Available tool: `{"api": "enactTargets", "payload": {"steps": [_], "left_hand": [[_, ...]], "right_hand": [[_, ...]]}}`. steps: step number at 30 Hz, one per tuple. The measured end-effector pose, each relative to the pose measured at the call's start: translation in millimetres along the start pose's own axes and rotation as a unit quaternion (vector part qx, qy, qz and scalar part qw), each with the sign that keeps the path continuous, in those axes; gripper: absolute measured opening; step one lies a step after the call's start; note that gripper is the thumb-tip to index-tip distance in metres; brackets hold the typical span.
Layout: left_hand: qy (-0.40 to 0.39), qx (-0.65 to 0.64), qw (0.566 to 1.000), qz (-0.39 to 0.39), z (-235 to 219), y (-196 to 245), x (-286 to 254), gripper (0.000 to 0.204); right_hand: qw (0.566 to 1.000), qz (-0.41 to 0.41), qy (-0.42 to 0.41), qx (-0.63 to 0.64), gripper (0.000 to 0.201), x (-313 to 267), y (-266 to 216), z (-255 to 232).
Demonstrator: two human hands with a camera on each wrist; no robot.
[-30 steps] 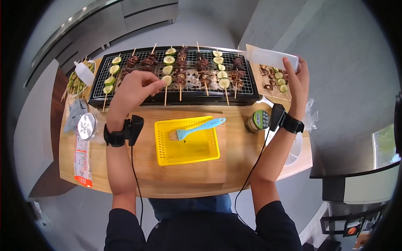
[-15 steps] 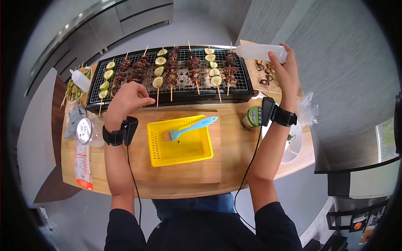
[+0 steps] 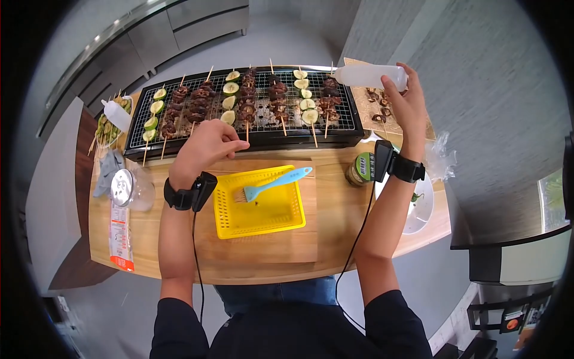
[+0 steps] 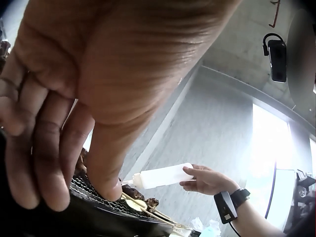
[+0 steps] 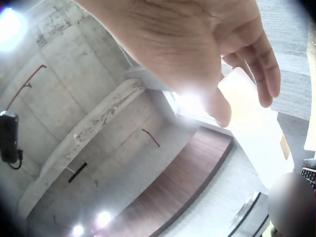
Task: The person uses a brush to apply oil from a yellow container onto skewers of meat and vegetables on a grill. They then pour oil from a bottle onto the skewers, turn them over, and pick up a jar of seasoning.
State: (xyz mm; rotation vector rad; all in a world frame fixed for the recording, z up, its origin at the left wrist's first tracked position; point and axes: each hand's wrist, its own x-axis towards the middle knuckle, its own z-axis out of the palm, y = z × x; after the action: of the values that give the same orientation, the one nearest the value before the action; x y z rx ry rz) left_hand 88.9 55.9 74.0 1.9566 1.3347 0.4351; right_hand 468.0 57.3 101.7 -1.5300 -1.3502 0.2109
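Note:
Above the grill's (image 3: 281, 141) front edge, my left hand (image 3: 206, 146) has its thumb and fingers loosely bent, the thumb tip beside the lower end of a meat skewer (image 3: 247, 113). Thumb and fingers stand apart in the left wrist view; whether the thumb touches the stick I cannot tell. My right hand (image 3: 409, 105) grips a translucent squeeze bottle (image 3: 368, 76) by its base. The bottle lies nearly level, nozzle pointing left over the rightmost meat skewer (image 3: 329, 99). Rows of meat and green-edged vegetable slices (image 3: 230, 88) cover the grill.
A yellow basket (image 3: 260, 227) with a blue brush (image 3: 278, 182) sits on a wooden board. Around it stand a green-lidded jar (image 3: 362, 167), a white plate (image 3: 421, 209), a clear jar (image 3: 140, 192) and a second bottle (image 3: 116, 115). Plastic wrap lies at right.
My left hand first drew back left from a vegetable skewer, then moved right to the meat skewer. The right hand and bottle shifted left, then stayed nearly still. The head view has shifted slightly.

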Motion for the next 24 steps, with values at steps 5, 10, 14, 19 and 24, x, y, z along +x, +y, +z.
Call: {"api": "enactTargets", "payload": {"steps": [5,10,14,19,24], "left_hand": [[-0.012,0.002,1.0,0.011,-1,-3,-1,0.03],[-0.013,0.041,0.999,0.007,-8,-8,-2,0.03],[0.013,0.047,0.998,-0.026,-13,-13,-3,0.032],[0.06,0.045,0.996,-0.056,-10,-15,-2,0.031],[0.044,0.033,0.997,-0.046,-10,-16,-2,0.03]], "right_hand": [[1.0,-0.018,0.002,0.005,0.055,2,6,-1],[1.0,-0.004,-0.006,0.007,0.056,0,0,-2],[1.0,-0.015,0.0,0.007,0.056,-1,-6,-4],[1.0,-0.004,0.004,-0.01,0.056,-6,-22,-9],[1.0,-0.006,-0.007,-0.024,0.056,-8,-27,-11]]}}
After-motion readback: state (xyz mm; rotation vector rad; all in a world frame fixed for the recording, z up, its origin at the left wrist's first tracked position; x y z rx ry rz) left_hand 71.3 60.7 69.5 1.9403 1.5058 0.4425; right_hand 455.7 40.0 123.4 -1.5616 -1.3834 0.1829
